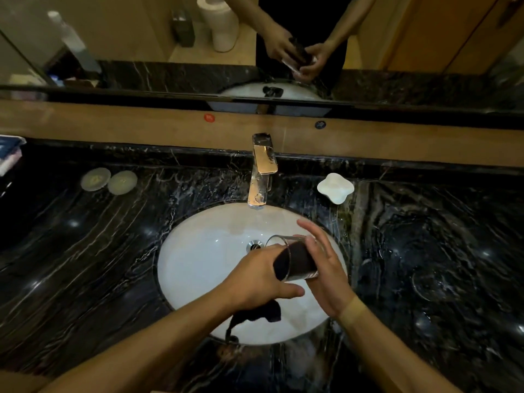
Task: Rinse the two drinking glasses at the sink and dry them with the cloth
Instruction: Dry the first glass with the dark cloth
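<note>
Over sink (198,265); right fingers (314,248) cup glass (295,259)

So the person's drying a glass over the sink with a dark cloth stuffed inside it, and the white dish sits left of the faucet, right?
Not quite. In the head view the white dish sits right of the faucet, not left. The rest holds: the dark cloth is stuffed inside the glass, held over the sink.
</note>
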{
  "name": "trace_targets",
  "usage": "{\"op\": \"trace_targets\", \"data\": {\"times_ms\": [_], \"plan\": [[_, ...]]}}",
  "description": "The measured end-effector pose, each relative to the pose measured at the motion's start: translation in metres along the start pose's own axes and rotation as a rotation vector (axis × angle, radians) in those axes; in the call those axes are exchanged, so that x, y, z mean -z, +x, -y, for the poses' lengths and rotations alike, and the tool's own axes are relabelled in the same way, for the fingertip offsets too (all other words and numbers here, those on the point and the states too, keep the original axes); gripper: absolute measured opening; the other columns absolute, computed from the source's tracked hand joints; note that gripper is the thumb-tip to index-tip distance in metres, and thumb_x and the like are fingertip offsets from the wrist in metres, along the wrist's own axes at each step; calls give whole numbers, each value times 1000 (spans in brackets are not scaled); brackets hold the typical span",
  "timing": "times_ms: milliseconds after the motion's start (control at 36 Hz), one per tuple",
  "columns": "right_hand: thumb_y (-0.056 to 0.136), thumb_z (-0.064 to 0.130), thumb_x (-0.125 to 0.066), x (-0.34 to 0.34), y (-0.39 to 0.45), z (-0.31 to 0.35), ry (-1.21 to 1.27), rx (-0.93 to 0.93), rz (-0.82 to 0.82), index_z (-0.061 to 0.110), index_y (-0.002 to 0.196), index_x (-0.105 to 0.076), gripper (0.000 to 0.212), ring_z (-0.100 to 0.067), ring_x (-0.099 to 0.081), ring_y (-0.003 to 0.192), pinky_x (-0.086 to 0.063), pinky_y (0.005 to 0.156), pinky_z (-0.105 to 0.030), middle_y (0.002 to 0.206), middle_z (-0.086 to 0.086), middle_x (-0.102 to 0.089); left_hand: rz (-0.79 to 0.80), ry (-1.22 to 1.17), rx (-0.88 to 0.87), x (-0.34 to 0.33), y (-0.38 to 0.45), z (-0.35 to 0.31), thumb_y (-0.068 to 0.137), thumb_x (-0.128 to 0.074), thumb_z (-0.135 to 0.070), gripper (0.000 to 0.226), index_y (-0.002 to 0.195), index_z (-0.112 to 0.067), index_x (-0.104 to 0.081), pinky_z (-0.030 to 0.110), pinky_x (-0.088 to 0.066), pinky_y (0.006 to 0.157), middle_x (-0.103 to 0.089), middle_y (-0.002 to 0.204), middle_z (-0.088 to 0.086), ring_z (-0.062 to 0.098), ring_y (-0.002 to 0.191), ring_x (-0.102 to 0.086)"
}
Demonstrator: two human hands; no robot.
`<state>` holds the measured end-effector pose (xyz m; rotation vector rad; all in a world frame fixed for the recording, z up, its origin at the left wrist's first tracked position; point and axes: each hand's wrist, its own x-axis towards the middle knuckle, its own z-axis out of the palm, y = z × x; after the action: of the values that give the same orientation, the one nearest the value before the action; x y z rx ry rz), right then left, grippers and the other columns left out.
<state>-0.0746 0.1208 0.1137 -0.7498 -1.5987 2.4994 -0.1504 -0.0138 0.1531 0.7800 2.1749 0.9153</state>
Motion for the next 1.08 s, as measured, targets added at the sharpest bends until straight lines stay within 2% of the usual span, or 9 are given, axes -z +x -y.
{"op": "trace_targets", "data": {"times_ms": [111, 278, 361, 445, 611, 722, 806, 945, 1084], "plan": [[84, 47, -63, 0, 4, 4, -43, -64, -57, 20, 94, -66, 30, -24, -57, 75, -45, 56, -33, 90, -13, -62, -29, 447, -199, -1, -3, 2, 79, -76, -43, 61, 134, -34, -50, 31, -51, 83, -57, 128, -16, 17, 101, -62], [90, 49, -59, 14, 8, 19, -179, -571, 206, 21, 82, -65, 30, -14, -43, 45, -26, 38, -20, 61, -1, -51, 22, 951, -701, 6, -11, 19, 76, -74, -19, 56, 128, -30, -58, 25, -34, 38, -63, 124, -1, 22, 51, -57], [86, 56, -59, 15, 11, 22, -229, -714, 293, 22, 77, -67, 36, -11, -40, 44, -20, 36, -16, 59, 3, -50, 57, 976, -801, 12, -12, 19, 73, -73, -8, 61, 128, -29, -56, 25, -33, 38, -62, 122, 1, 24, 52, -56], [87, 59, -59, 22, 12, 20, -40, -673, 306, 20, 102, -67, 43, -17, -49, 57, -30, 43, -18, 78, -1, -59, 34, 1001, -808, 13, -9, 21, 69, -77, -11, 60, 124, -30, -61, 24, -28, 40, -65, 123, -1, 26, 56, -62], [77, 42, -81, 25, 4, -7, 448, -400, 302, 27, 144, -47, 77, -20, -50, 74, -39, 51, -26, 110, -10, -57, -48, 782, -420, 1, -1, 16, 74, -80, -35, 60, 130, -31, -57, 30, -50, 52, -61, 125, -5, 27, 72, -68], [95, 43, -53, 9, -5, -16, 489, -288, 130, 30, 136, -55, 43, -19, -63, 75, -41, 37, -20, 116, -15, -64, -33, 650, -229, -5, 1, 3, 86, -64, -48, 51, 132, -33, -48, 37, -55, 75, -50, 133, -9, 25, 101, -63], [77, 61, -69, 9, -3, -14, 315, -324, 63, 29, 115, -64, 49, -9, -41, 41, -25, 31, -17, 86, -13, -55, -18, 760, -336, -10, -1, 6, 87, -66, -35, 53, 135, -27, -45, 38, -54, 62, -54, 128, 1, 34, 78, -65], [73, 62, -67, 19, 3, 2, 25, -694, 139, 28, 77, -72, 35, -3, -19, 35, -10, 33, -11, 54, 4, -31, 60, 999, -679, 2, -7, 20, 69, -77, -13, 57, 118, -22, -50, 24, -29, 38, -64, 108, 4, 24, 44, -55], [87, 73, -46, 20, 5, 13, -308, -848, 368, 39, 95, -73, 45, -4, -15, 40, -12, 34, -13, 55, 4, -54, 162, 1011, -892, 13, -4, 26, 76, -70, -11, 39, 113, -23, -61, 26, -38, 40, -64, 110, 2, 24, 52, -59]]}}
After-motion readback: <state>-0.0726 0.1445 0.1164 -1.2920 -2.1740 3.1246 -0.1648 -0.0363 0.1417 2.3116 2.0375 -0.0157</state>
